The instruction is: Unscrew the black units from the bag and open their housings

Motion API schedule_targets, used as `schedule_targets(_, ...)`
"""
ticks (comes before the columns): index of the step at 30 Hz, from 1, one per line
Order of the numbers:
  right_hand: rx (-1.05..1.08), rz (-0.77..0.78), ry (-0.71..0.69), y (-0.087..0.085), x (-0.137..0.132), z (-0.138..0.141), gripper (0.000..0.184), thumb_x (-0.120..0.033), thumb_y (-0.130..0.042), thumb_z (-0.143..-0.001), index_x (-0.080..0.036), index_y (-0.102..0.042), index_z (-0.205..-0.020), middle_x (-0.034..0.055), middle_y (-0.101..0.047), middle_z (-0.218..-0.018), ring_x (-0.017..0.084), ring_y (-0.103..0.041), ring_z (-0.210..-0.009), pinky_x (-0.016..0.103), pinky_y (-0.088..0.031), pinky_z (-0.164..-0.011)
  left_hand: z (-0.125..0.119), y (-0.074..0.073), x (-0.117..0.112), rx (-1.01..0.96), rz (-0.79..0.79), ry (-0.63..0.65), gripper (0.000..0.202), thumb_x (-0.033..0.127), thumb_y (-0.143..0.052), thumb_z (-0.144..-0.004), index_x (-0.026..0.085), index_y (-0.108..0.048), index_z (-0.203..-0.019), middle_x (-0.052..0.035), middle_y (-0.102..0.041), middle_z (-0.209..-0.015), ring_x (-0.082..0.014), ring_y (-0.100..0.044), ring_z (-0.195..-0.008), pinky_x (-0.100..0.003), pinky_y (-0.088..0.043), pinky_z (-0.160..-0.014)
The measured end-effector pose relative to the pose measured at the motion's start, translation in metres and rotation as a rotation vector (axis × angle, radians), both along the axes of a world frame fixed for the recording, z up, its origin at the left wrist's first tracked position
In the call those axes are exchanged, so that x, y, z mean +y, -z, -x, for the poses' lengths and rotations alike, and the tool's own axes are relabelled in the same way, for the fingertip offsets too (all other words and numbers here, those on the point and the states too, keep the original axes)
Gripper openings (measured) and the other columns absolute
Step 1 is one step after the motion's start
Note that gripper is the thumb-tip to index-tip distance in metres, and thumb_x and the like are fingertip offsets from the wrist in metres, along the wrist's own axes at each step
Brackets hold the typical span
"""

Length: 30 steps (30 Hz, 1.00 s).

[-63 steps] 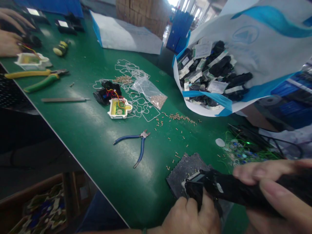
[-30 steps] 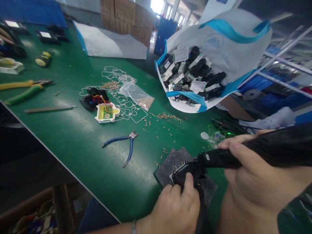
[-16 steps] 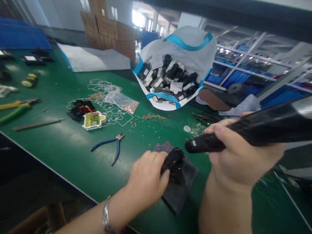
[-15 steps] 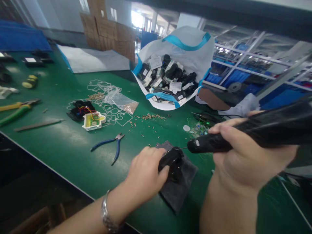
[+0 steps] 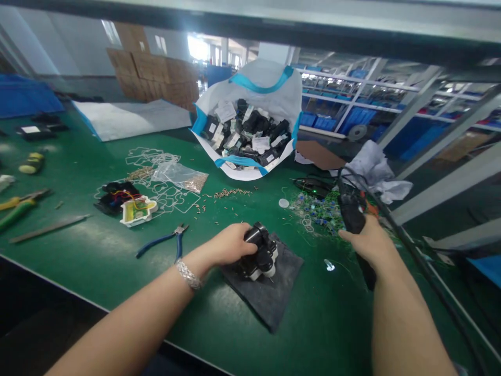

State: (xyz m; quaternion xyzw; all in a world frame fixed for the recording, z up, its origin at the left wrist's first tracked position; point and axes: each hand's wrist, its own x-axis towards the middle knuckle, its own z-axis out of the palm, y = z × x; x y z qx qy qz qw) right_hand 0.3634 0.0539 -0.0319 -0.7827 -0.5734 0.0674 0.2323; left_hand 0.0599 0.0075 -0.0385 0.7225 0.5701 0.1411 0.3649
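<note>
A worker keeps both hands busy at a green-topped workbench (image 5: 321, 334), seen from where we stand with twelve o'clock straight ahead of the worker and a dark grey mat (image 5: 270, 310) at the centre of the dial. The left hand (image 5: 230, 244), a silver-coloured bracelet (image 5: 188, 274) at its wrist, grips a black-and-white plastic device (image 5: 266, 256) that sits on the mat. The right hand (image 5: 370, 237), out at two o'clock, is closed around a black power screwdriver (image 5: 352, 215), well apart from the device; a cable runs near the tool's upper end. At one o'clock, beside that hand, sprawls a tangle of thin green wires (image 5: 319, 211). Loose brass-coloured screws (image 5: 230, 193) lie heaped at eleven o'clock, near a clear plastic bag (image 5: 180, 177) holding more small parts. Blue-handled cutting pliers (image 5: 178, 234) lie open toward ten o'clock, with an open white housing (image 5: 136, 211) showing its circuit board beyond them. At twelve o'clock gapes a white bag (image 5: 291, 104) with blue handles, crowded with black and white units (image 5: 256, 122).
</note>
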Motion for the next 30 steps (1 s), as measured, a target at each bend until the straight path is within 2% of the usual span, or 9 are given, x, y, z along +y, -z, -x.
schedule_targets(4, -0.069, 0.150, 0.167, 0.020, -0.002, -0.009, 0.039, -0.023, -0.063, -0.060, -0.008, -0.055, -0.096, 0.0170, -0.053, -0.079, 0.035, -0.055, -0.079, 0.047, -0.043, -0.068, 0.005, 0.011, 0.001, -0.712, 0.162, -0.128, 0.030, 0.020, -0.052, -0.066, 0.012, -0.052, -0.095, -0.0051, -0.062, -0.085, -0.0176, -0.058, -0.075, -0.027, -0.044, -0.065)
schedule_targets(6, -0.089, 0.154, 0.175, 0.022, -0.005, -0.005, 0.037, -0.022, -0.059, -0.063, -0.007, -0.055, -0.096, 0.0225, -0.052, -0.088, 0.039, -0.052, -0.088, 0.052, -0.040, -0.073, 0.000, 0.018, 0.003, -0.908, 0.183, -0.181, 0.030, 0.019, -0.054, -0.065, 0.012, -0.051, -0.094, -0.0041, -0.060, -0.085, -0.0160, -0.057, -0.075, -0.026, -0.044, -0.067)
schedule_targets(8, -0.090, 0.117, 0.090, 0.022, -0.008, 0.008, 0.036, -0.022, -0.057, -0.065, -0.006, -0.056, -0.098, 0.0263, -0.050, -0.098, 0.042, -0.047, -0.098, 0.058, -0.034, -0.081, -0.008, 0.025, 0.006, -0.999, 0.169, -0.221, 0.028, 0.019, -0.056, -0.066, 0.012, -0.050, -0.091, -0.0034, -0.059, -0.084, -0.0150, -0.056, -0.076, -0.026, -0.043, -0.068)
schedule_targets(10, -0.035, 0.083, -0.098, 0.021, -0.012, 0.028, 0.036, -0.026, -0.054, -0.070, -0.007, -0.056, -0.101, 0.0238, -0.049, -0.106, 0.039, -0.044, -0.106, 0.055, -0.029, -0.091, -0.014, 0.030, 0.008, -1.044, 0.161, -0.244, 0.026, 0.021, -0.058, -0.068, 0.012, -0.049, -0.091, -0.0039, -0.059, -0.084, -0.0153, -0.056, -0.076, -0.026, -0.043, -0.069)
schedule_targets(14, 0.248, 0.125, -0.561, 0.021, -0.024, 0.078, 0.046, -0.047, -0.038, -0.083, -0.016, -0.050, -0.115, 0.0090, -0.052, -0.113, 0.020, -0.049, -0.107, 0.034, -0.038, -0.094, -0.016, 0.029, 0.009, -0.998, 0.140, -0.244, 0.028, 0.027, -0.059, -0.070, 0.012, -0.050, -0.091, -0.0060, -0.061, -0.087, -0.0181, -0.057, -0.081, -0.028, -0.043, -0.072)
schedule_targets(18, 0.735, 0.203, -0.876, 0.023, -0.034, 0.109, 0.076, -0.056, -0.052, -0.074, -0.012, -0.027, -0.131, 0.0121, -0.035, -0.131, 0.021, -0.038, -0.118, 0.033, -0.033, -0.099, -0.008, 0.015, 0.009, -0.746, 0.058, -0.184, 0.026, 0.027, -0.058, -0.071, 0.012, -0.052, -0.091, -0.0056, -0.061, -0.084, -0.0192, -0.057, -0.080, -0.029, -0.043, -0.071)
schedule_targets(22, 1.049, 0.310, -0.960, 0.028, -0.036, 0.118, 0.088, -0.048, -0.069, -0.065, -0.018, -0.020, -0.132, 0.0108, -0.029, -0.134, 0.024, -0.036, -0.119, 0.035, -0.032, -0.098, -0.001, -0.003, 0.013, -0.542, -0.012, -0.165, 0.025, 0.026, -0.056, -0.072, 0.012, -0.054, -0.092, -0.0054, -0.062, -0.084, -0.0195, -0.056, -0.078, -0.029, -0.042, -0.070)
schedule_targets(25, 1.234, 0.274, -0.901, 0.030, -0.036, 0.119, 0.089, -0.040, -0.074, -0.061, -0.020, -0.022, -0.130, 0.0106, -0.034, -0.131, 0.024, -0.039, -0.116, 0.035, -0.032, -0.098, 0.000, -0.011, 0.019, -0.529, -0.019, -0.153, 0.026, 0.026, -0.058, -0.071, 0.012, -0.057, -0.092, -0.0053, -0.063, -0.085, -0.0197, -0.057, -0.079, -0.029, -0.042, -0.071)
schedule_targets(30, 1.416, 0.312, -0.822, 0.028, -0.034, 0.110, 0.082, -0.029, -0.074, -0.058, -0.020, -0.029, -0.126, 0.0105, -0.039, -0.127, 0.025, -0.044, -0.112, 0.038, -0.034, -0.096, -0.004, -0.005, 0.029, -0.894, 0.250, -0.173, 0.029, 0.033, -0.064, -0.067, 0.011, -0.059, -0.085, -0.0055, -0.063, -0.076, -0.0166, -0.058, -0.068, -0.026, -0.044, -0.064)
